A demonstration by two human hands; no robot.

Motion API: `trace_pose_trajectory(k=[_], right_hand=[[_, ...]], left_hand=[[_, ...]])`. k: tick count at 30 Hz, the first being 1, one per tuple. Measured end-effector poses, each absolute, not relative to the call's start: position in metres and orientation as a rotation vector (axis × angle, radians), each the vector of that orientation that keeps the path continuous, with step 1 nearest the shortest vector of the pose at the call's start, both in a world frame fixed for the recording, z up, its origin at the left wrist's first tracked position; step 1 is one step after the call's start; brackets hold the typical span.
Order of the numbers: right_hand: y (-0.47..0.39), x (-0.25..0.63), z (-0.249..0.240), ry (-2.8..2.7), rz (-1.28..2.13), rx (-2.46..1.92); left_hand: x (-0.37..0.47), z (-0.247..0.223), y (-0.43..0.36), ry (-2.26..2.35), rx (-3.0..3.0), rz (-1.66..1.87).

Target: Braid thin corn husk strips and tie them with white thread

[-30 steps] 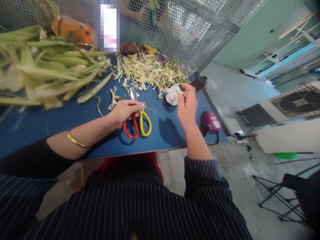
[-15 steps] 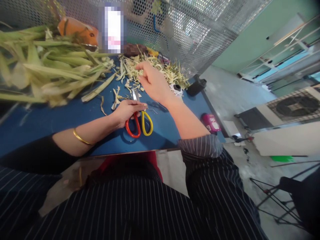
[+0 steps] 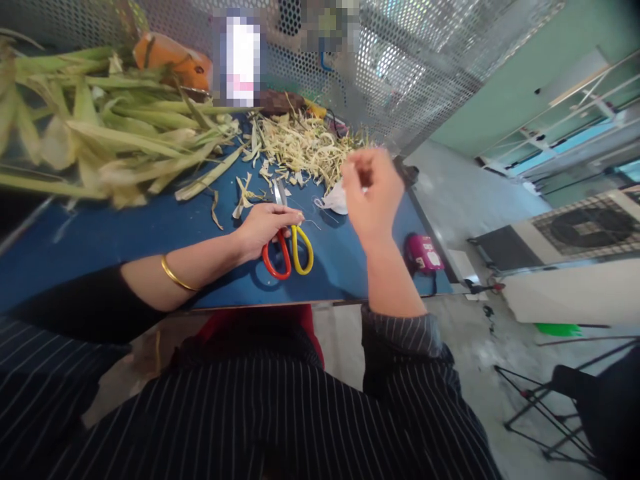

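Scissors with one red and one yellow handle loop are in my left hand, closed around them near the pivot. Their blades point away from me, over the blue table. A thin pale thread trails from beside my left fingertips. My right hand is raised above the table's right side, its fingers curled in towards the thumb. It is slightly blurred, and anything pinched in it is too small to make out. Just left of it, partly hidden, lies a white spool with a loop of thread beside it.
Long green husk leaves are heaped at the left. A pile of shredded pale strips lies at the back, before a perforated metal screen. A magenta object sits near the right edge of the blue table.
My right hand has moved right and towards me, from above the shredded strips to beside the white spool. My left hand still holds the scissors. The view has shifted slightly.
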State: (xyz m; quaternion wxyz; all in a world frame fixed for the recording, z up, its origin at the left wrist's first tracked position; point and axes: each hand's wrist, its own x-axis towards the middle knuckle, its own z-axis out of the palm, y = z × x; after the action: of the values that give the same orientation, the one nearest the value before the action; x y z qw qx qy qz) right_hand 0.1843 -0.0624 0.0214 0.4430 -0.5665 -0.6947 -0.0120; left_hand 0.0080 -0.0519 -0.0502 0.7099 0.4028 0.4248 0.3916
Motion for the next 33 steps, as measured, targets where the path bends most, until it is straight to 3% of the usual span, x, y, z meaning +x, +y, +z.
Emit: trace_pose_trajectory(k=[4,12,20,25,33], right_hand=[[-0.115,0.178,-0.013,-1.996,0.488,-1.597],[-0.120,0.168,-0.052,-1.774,0.772,-1.538],[-0.065,0.247,0.010,-1.508,-0.004,-1.944],[-0.016,0.251,0.011,-1.595,-0.103,-2.174],[0.003,0.262,-0.018,-1.677,-0.101,-1.946]], left_hand=[[0.014,-0.046,-0.061,0.967,0.796,0.961],[0.020,-0.025,-0.075,0.744,1.117,0.972],[0.011,-0.023,-0.042,1.202,1.753,0.884],[0.038,-0.035,-0.025,1.204,2.157,0.667],[0.061,-0.066,0.003,1.387,2.211,0.687]])
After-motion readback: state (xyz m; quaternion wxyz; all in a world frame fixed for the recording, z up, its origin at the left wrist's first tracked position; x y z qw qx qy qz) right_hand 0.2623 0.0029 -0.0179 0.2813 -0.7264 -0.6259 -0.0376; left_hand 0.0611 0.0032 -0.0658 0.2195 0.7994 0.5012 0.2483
